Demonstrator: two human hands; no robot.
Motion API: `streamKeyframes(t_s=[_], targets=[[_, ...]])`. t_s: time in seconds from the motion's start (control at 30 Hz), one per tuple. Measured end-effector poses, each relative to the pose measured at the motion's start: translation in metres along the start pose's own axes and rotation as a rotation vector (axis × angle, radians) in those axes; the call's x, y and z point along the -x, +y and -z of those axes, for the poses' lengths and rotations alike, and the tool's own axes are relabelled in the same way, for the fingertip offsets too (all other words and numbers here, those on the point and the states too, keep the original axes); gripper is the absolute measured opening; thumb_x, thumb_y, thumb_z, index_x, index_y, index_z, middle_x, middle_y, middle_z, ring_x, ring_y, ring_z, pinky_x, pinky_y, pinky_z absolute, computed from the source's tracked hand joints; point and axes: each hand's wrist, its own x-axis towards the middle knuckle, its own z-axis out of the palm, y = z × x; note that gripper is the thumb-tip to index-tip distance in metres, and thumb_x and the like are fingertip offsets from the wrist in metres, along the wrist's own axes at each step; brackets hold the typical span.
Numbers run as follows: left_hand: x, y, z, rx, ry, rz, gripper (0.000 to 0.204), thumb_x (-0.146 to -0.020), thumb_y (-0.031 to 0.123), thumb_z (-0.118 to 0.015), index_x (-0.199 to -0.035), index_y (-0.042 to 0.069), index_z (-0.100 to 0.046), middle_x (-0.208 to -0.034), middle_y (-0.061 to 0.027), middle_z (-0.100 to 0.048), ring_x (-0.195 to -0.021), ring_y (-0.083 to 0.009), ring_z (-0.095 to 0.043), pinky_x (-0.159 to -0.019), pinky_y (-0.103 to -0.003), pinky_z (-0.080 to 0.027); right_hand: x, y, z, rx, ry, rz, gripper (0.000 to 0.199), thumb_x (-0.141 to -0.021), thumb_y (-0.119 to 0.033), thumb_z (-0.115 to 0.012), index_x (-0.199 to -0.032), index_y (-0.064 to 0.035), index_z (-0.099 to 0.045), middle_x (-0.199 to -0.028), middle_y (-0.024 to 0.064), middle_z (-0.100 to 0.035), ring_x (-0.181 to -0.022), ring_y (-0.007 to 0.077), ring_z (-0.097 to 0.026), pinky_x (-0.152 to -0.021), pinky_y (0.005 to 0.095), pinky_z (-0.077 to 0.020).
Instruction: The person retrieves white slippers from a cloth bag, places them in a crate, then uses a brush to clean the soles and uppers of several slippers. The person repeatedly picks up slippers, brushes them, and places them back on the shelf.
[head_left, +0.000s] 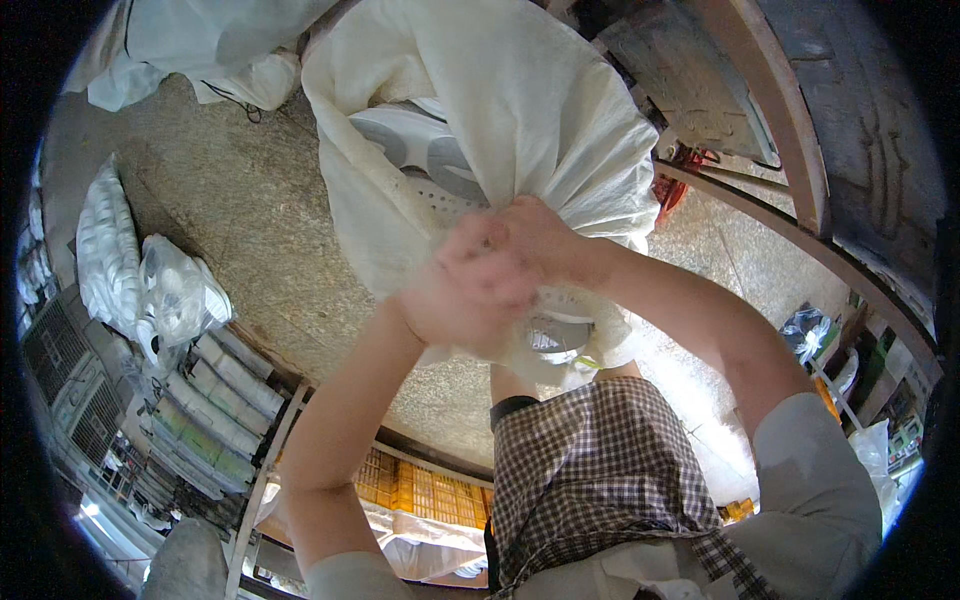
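Observation:
A big cream-white cloth sack (pixel 570 130) stands in front of me, its fabric gathered in folds toward my hands. Through its gaping side show flat grey-and-white pieces (pixel 455 165), some with rows of small holes; their kind is unclear. My right hand (pixel 545 240) is closed on the bunched cloth at the sack's middle. Right against it, over the sack, is my left hand (pixel 465 295), smeared by motion, so what its fingers hold cannot be made out. Another shiny grey piece (pixel 558 335) peeks out at the sack's near side.
Filled clear bags (pixel 175 290) and stacked white bundles (pixel 225 385) lie at the left. Pale sacks (pixel 200 40) stand at the far left. A metal frame (pixel 800 120) rises at the right, with a red object (pixel 672 190) beneath. Yellow crates (pixel 420 490) sit low behind me.

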Motion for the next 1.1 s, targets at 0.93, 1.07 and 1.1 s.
streamKeyframes(t_s=[0.93, 1.07, 1.1], targets=[[0.034, 0.033, -0.047, 0.794, 0.58, 1.618, 0.032, -0.081, 0.018, -0.071, -0.099, 0.003, -0.049, -0.085, -0.0002, -0.047, -0.072, -0.0099, -0.043, -0.065, -0.024, -0.039, -0.004, 0.004, -0.001, -0.264, 0.215, -0.279, 0.023, -0.083, -0.022, -0.057, -0.093, -0.003, -0.065, -0.088, 0.0213, -0.063, -0.086, 0.0373, -0.061, -0.073, 0.0427, -0.0476], [0.009, 0.07, -0.068, 0.592, 0.696, 1.553, 0.032, -0.074, 0.006, -0.074, -0.096, 0.005, -0.05, -0.089, -0.0018, -0.048, -0.076, -0.0122, -0.046, -0.068, -0.028, -0.042, -0.023, 0.004, 0.009, -0.073, 0.057, -0.356, 0.025, -0.08, -0.022, -0.056, -0.086, -0.0012, -0.068, -0.084, 0.0223, -0.064, -0.083, 0.0376, -0.063, -0.071, 0.0443, -0.0483], [0.006, 0.072, -0.073, 0.446, 0.595, 1.502, 0.034, -0.072, 0.005, -0.075, -0.095, 0.005, -0.05, -0.09, -0.0028, -0.049, -0.077, -0.0141, -0.047, -0.07, -0.029, -0.043, -0.027, 0.006, 0.009, -0.069, 0.064, -0.35, 0.025, -0.078, -0.022, -0.056, -0.084, -0.0005, -0.068, -0.082, 0.0227, -0.064, -0.081, 0.0379, -0.063, -0.071, 0.0448, -0.0484]])
